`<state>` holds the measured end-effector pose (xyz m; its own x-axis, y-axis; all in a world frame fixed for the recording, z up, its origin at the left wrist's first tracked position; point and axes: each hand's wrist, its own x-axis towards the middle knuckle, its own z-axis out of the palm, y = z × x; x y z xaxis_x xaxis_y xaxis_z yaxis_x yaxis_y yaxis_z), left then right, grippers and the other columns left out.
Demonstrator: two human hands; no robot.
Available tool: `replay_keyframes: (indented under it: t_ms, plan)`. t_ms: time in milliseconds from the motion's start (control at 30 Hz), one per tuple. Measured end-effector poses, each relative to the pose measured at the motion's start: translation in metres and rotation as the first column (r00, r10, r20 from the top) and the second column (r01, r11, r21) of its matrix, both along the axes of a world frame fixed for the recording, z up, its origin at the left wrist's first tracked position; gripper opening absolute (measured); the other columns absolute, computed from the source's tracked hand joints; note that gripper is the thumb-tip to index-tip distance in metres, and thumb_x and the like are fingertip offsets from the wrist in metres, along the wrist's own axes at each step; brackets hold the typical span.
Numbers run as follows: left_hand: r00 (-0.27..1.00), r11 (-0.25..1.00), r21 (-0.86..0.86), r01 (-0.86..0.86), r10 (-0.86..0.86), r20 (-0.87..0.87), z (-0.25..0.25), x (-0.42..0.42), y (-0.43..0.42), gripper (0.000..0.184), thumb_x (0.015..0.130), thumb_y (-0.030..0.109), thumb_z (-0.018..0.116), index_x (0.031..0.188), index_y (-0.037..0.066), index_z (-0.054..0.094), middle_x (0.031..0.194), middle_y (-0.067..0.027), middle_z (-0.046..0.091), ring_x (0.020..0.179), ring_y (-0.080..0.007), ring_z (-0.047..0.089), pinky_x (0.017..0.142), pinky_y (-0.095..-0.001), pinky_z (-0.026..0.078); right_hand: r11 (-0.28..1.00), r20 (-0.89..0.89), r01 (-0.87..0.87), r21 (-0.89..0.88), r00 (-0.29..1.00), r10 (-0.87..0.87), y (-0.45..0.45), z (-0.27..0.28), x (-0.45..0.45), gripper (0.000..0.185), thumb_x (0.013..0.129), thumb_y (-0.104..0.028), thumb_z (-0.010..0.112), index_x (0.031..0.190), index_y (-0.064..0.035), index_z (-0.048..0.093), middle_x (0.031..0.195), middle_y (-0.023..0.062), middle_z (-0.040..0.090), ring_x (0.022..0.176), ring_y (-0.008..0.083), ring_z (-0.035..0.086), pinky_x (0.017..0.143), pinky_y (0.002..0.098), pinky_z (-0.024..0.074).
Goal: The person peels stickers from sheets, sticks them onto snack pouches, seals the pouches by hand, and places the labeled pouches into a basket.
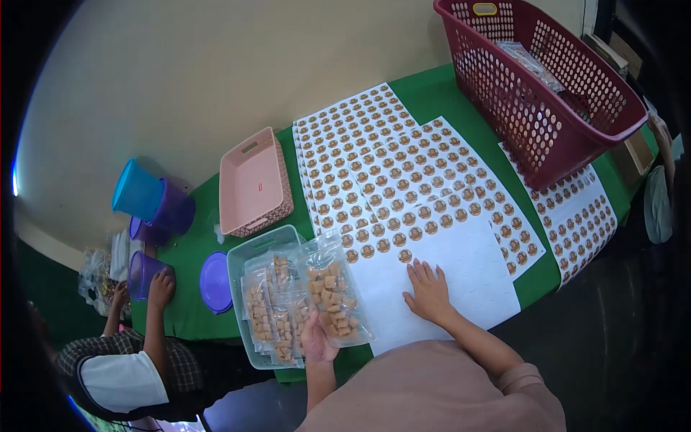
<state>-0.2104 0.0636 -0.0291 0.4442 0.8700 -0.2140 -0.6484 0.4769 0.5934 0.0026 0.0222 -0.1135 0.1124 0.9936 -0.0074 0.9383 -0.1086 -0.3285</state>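
Note:
My left hand (319, 341) grips the lower edge of a clear plastic bag (332, 295) filled with light-brown snack pieces. That bag is held up over the right side of a pale green basket (238, 302), where several similar filled bags (277, 309) lie. Flat on a white sticker sheet (461, 284) rests my right hand (429, 291), fingers spread, apparently holding nothing. Just beyond its fingertips is a round brown sticker (405, 255), at the end of a partly used row. The near part of this sheet has only bare backing.
More sticker sheets (345, 144) overlap on the green tablecloth (426, 93). A pink basket (252, 180) stands at the back left, a tall maroon basket (504, 93) at the right. Left are a purple lid (216, 282), tubs (173, 205) and another person's hand (163, 288) at a purple container.

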Motion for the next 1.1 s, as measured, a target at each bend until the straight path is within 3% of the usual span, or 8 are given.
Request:
replay_keyframes:
  t_ms: [167,533,600,833,933,1000,1033,1100]
  plan:
    - [0.999,0.999,-0.035,-0.037,0.038,0.037,0.003,0.003,0.004,0.052,0.079,0.024,0.040,0.123,0.004,0.021,0.114,-0.0160,0.040,0.096,-0.0288,0.048,0.073,-0.0423,0.045,1.000,0.039,0.002,-0.029,0.999,-0.001,0.003,0.001,-0.003,0.058,0.072,-0.032,0.052,0.117,-0.0008,0.035,0.122,0.0160,0.034,0.111,0.0277,0.033,0.090,0.0475,0.0234]
    - [1.000,0.999,-0.042,0.013,-0.012,0.028,0.005,0.009,0.003,0.053,0.079,0.022,0.040,0.125,0.004,0.019,0.117,-0.0143,0.038,0.101,-0.0263,0.045,0.079,-0.0404,0.043,0.994,0.042,-0.040,0.103,0.998,0.036,0.003,-0.017,0.006,0.062,0.075,-0.040,0.048,0.121,-0.0031,0.030,0.118,0.0168,0.037,0.108,0.0277,0.035,0.091,0.0488,0.0184]
    - [1.000,0.999,-0.041,0.000,0.001,0.026,0.007,0.010,0.002,0.053,0.079,0.022,0.040,0.125,0.004,0.019,0.117,-0.0142,0.038,0.101,-0.0263,0.046,0.079,-0.0405,0.043,0.997,-0.080,-0.038,0.065,0.996,0.043,0.009,-0.015,0.009,0.064,0.076,-0.042,0.046,0.124,-0.0056,0.026,0.118,0.0167,0.034,0.105,0.0296,0.035,0.090,0.0489,0.0180]
    - [1.000,0.998,0.054,-0.011,0.013,-0.026,0.009,0.009,-0.004,0.052,0.080,0.025,0.040,0.124,0.002,0.023,0.118,-0.0151,0.038,0.104,-0.0279,0.043,0.085,-0.0401,0.038,0.975,0.043,0.030,0.219,0.998,-0.041,0.040,-0.030,0.011,0.066,0.076,-0.042,0.047,0.128,-0.0119,0.019,0.116,0.0146,0.035,0.104,0.0320,0.034,0.088,0.0473,0.0191]
    - [0.997,0.996,0.049,-0.070,0.072,-0.039,0.009,0.011,-0.008,0.053,0.080,0.025,0.040,0.124,0.002,0.022,0.117,-0.0154,0.039,0.103,-0.0284,0.044,0.083,-0.0406,0.039,0.933,-0.070,0.092,0.349,0.995,-0.072,0.056,-0.009,0.019,0.054,0.076,-0.030,0.050,0.124,-0.0126,0.031,0.115,0.0138,0.036,0.103,0.0307,0.033,0.086,0.0446,0.0222]
    - [0.998,0.997,0.034,-0.068,0.068,-0.002,0.006,0.009,-0.010,0.054,0.079,0.022,0.041,0.124,0.003,0.020,0.117,-0.0149,0.038,0.103,-0.0278,0.044,0.083,-0.0407,0.040,0.896,-0.202,0.048,0.441,0.978,0.047,0.062,0.013,0.028,0.035,0.075,-0.015,0.052,0.110,-0.0109,0.049,0.114,0.0117,0.039,0.101,0.0285,0.032,0.086,0.0422,0.0232]
    - [0.998,0.999,0.014,-0.049,0.048,0.027,0.005,0.009,-0.012,0.055,0.078,0.018,0.042,0.125,0.005,0.017,0.117,-0.0145,0.037,0.102,-0.0273,0.045,0.083,-0.0407,0.041,0.854,-0.298,0.090,0.512,0.951,0.079,0.062,0.029,0.029,0.020,0.071,-0.006,0.055,0.089,-0.0103,0.061,0.103,0.0080,0.050,0.095,0.0246,0.037,0.082,0.0366,0.0273]
    - [0.998,0.998,0.027,-0.055,0.054,0.012,0.005,0.010,-0.015,0.055,0.078,0.017,0.042,0.125,0.004,0.017,0.117,-0.0149,0.037,0.102,-0.0272,0.045,0.083,-0.0402,0.040,0.846,-0.388,0.061,0.529,0.905,0.177,0.061,0.052,0.036,0.018,0.069,-0.007,0.058,0.086,-0.0104,0.062,0.098,0.0078,0.052,0.093,0.0234,0.039,0.081,0.0349,0.0292]
